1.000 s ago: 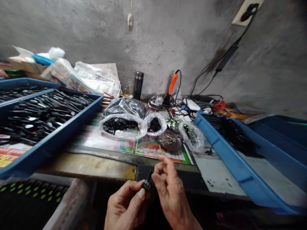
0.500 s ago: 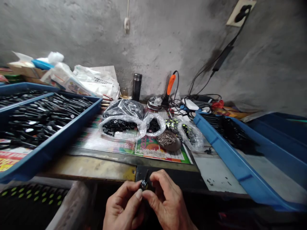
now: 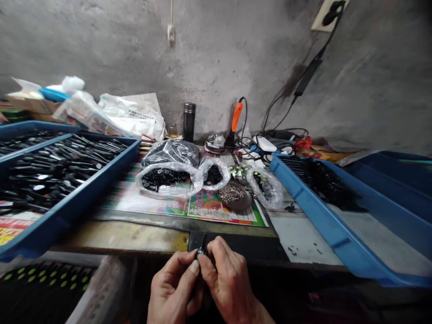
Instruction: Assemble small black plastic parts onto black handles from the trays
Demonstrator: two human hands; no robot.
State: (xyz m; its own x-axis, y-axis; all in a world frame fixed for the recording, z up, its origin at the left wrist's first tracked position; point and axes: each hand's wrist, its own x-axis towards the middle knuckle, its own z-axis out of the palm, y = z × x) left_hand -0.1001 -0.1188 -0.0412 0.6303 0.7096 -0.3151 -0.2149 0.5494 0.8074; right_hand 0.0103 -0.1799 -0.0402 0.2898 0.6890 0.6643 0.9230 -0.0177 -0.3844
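Note:
At the table's front edge, my left hand pinches a small black plastic part between thumb and forefinger. A thin dark stem on it points up. My right hand closes on the same part from the other side, thumb and fingertips against it. Most of the part is hidden behind the fingers. Beyond the hands lie a dish of small metal screws, an open plastic bag of black parts, a smaller bag of black pieces and a bag of black and yellow-green pieces.
A blue tray piled with black long-handled pieces stands left; another blue tray stands right. An orange-handled tool and a dark flask stand near the wall. Below left is a bin of black parts with yellow-green dots.
My right hand's fingers have closed in over the black part, covering more of it. Its thumb has shifted up and left. The camera view has moved slightly.

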